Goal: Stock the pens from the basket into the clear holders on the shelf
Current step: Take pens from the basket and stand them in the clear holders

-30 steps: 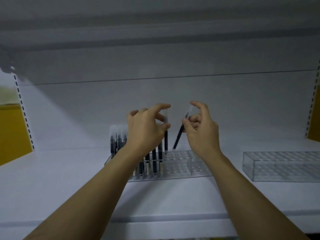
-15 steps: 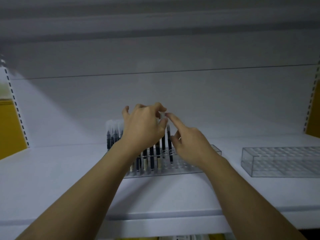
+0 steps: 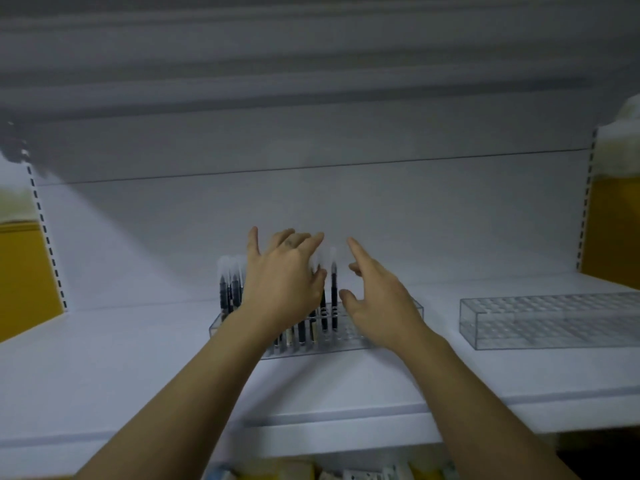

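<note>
At the far left a yellow panel (image 3: 20,271) stands behind a white upright with a row of dark slots (image 3: 45,237). The white shelf (image 3: 104,358) runs across the whole view. On it, left of centre, sits a clear holder (image 3: 218,329) with a grid of holes, and dark pens (image 3: 228,289) with frosted caps stand upright in its left part. Any print on their barrels is too small and blurred to read.

The left hand (image 3: 284,282) hovers over those pens, back to the camera, fingers spread and fairly straight, gripping nothing that can be seen (whether its thumb brushes the nearest cap cannot be told). Just beside it one pen (image 3: 334,292) stands upright in the holder, in the gap between the two hands.

The right hand (image 3: 377,299) hangs over the holder's right part, its forefinger pointing up and away and its thumb held apart from it, with nothing between them.

Well apart to the right lies a second clear holder (image 3: 554,320), its holes showing no pens. Beyond it is another yellow panel (image 3: 613,230). Below the shelf edge some blurred packets (image 3: 346,474) show, their lettering unreadable.
</note>
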Available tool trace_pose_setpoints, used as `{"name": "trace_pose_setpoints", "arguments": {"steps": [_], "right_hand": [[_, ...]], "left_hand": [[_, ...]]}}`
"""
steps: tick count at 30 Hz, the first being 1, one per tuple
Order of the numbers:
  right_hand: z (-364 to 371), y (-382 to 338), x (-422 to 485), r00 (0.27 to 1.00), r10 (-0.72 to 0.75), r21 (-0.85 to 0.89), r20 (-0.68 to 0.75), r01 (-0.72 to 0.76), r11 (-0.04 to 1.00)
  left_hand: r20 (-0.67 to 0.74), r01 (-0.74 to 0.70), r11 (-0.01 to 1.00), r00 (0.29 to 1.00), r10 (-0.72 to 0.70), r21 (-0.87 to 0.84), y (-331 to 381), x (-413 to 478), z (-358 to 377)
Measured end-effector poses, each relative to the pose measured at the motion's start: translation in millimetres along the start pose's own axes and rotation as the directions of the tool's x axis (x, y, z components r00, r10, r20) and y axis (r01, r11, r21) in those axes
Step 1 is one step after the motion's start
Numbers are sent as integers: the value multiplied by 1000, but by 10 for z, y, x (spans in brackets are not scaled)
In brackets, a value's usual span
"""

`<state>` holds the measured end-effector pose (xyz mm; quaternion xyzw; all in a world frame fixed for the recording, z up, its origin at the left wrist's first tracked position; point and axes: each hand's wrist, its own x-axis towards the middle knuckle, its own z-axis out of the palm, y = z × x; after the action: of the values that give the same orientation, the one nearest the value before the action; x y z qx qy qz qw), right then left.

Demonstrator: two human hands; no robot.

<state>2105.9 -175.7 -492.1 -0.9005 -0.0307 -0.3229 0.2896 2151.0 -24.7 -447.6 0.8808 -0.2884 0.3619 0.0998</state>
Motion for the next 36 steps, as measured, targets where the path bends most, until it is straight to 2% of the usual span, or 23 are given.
{"name": "trace_pose_setpoints", "arguments": {"steps": [8,13,18,21,26,29,36], "right_hand": [[-222,-182,-677,998,-50,-167,-28,44,985],[-252,-216,-1190,992,-118,-244,-47,103,964],[-137,-70,-1839,995,-58,-182,-77,43,982],[-67,93,-2245,997,4,-163,-78,-17,986],[239,546,-2876,971,232,-271,54,-209,940],[477,873,-3249,924,344,-269,167,-293,917],[1064,1387,-3975,734,543,-292,408,-458,839]], "left_hand": [[-182,-133,989,976,119,-71,187,-771,-76],[-174,-163,965,976,128,-205,415,-1347,46],[-153,-102,952,986,59,-289,667,-1935,193],[-67,-46,940,997,25,-338,797,-2316,397],[212,67,914,977,21,-400,947,-2906,847],[391,115,908,918,57,-403,1043,-3272,1139],[674,209,924,736,68,-322,1158,-4047,1754]]}}
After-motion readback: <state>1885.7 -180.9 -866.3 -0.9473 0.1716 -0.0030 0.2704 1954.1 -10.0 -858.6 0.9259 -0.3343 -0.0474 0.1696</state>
